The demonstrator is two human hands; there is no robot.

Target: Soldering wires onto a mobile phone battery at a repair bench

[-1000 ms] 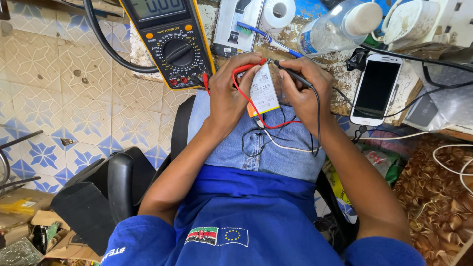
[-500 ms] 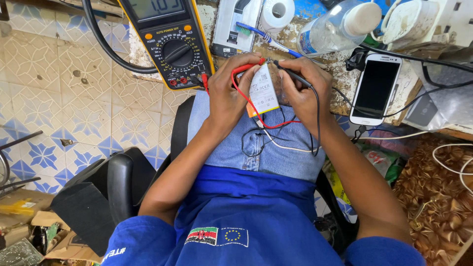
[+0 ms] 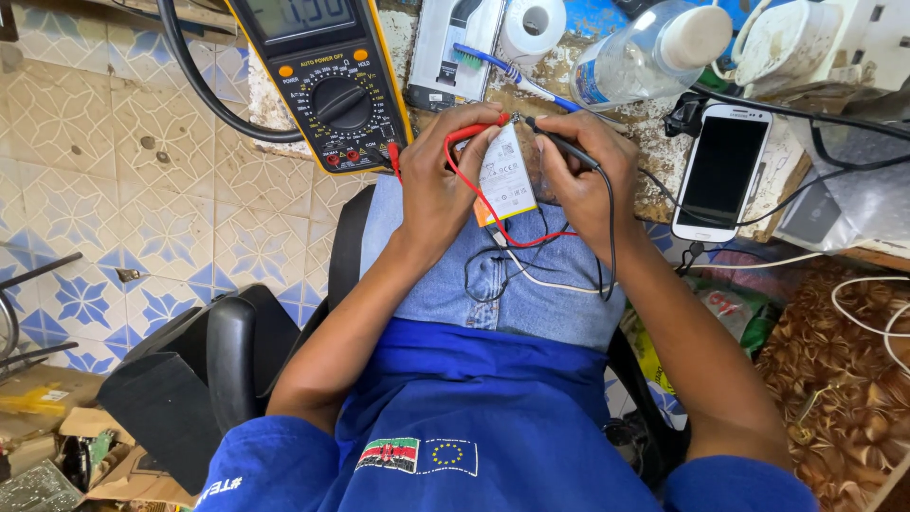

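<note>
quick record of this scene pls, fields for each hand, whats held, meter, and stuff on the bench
left hand: holds red probe at top edge of battery
right hand: holds black probe at same edge
battery: flat white pack, gripped between both hands over lap
multimeter: yellow-edged, display lit, on bench
bench items: white smartphone screen dark, clear bottle, toothbrush, tape roll

grey multimeter display point(image 3: 301, 14) top centre, white rectangular battery label point(image 3: 507, 173) between hands, dark smartphone screen point(image 3: 720, 171) right, blue-white bottle label point(image 3: 590, 83)
</note>
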